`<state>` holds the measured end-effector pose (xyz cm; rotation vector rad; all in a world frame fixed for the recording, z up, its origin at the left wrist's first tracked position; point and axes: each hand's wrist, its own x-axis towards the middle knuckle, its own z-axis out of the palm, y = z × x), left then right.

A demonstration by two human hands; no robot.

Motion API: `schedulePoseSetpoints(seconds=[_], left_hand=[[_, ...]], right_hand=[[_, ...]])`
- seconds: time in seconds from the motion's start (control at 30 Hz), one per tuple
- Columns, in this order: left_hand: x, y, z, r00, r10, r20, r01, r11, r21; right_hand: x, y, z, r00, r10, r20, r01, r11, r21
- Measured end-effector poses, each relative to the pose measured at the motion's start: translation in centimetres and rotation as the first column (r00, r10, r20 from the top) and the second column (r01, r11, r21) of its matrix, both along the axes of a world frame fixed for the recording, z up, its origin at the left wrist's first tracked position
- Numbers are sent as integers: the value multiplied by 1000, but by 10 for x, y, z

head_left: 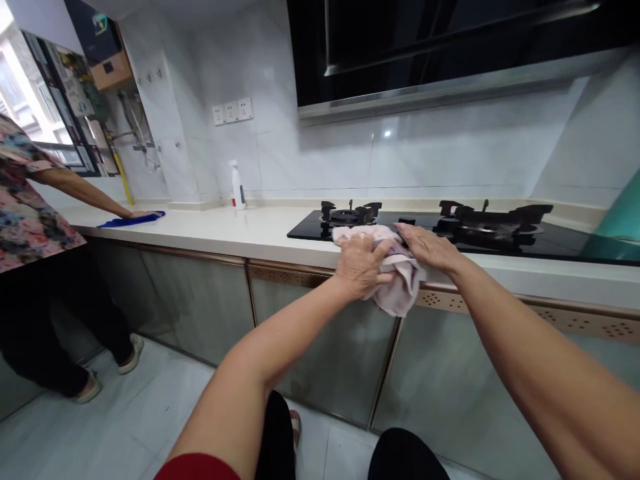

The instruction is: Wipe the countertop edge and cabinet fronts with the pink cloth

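Observation:
A pale pink cloth (400,283) lies bunched over the front edge of the black glass gas cooktop (313,227), one end drooping over the counter front. My left hand (361,265) grips it from above, fingers curled into the fabric. Just to the right, my right hand (429,247) rests with fingers stretched out flat at the cooktop's front edge, against the cloth's right side. Behind my hands stand the left burner (347,217) and the right burner (490,223), both with black pan supports.
A white spray bottle (237,187) stands on the white counter (250,230) by the wall. At left, another person (35,193) presses a blue cloth (133,220) on the counter. A dark range hood (450,53) overhangs the cooktop; a teal object (620,217) stands at far right.

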<state>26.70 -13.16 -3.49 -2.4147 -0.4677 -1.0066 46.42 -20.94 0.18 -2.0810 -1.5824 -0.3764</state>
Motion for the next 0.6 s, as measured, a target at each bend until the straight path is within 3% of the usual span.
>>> schedulePoseSetpoints(seconds=[0.1,0.23,0.43,0.53,0.6], left_hand=[[20,-12,0,998,-60,32,60,998,-12],[23,-3,0,981,-161,109,171,981,-94],[14,12,4,925,-329,190,369,897,-244],[-6,14,7,931,-338,134,362,897,-252],[-25,18,9,960,-236,149,267,931,-249]], right_hand=[[3,-1,-1,999,25,25,-27,997,74],[-1,-6,-1,997,57,60,-65,987,148],[-13,-17,-5,971,94,219,-153,952,266],[-34,-14,-8,942,126,310,-208,946,249],[-55,-9,-8,932,101,347,-185,958,218]])
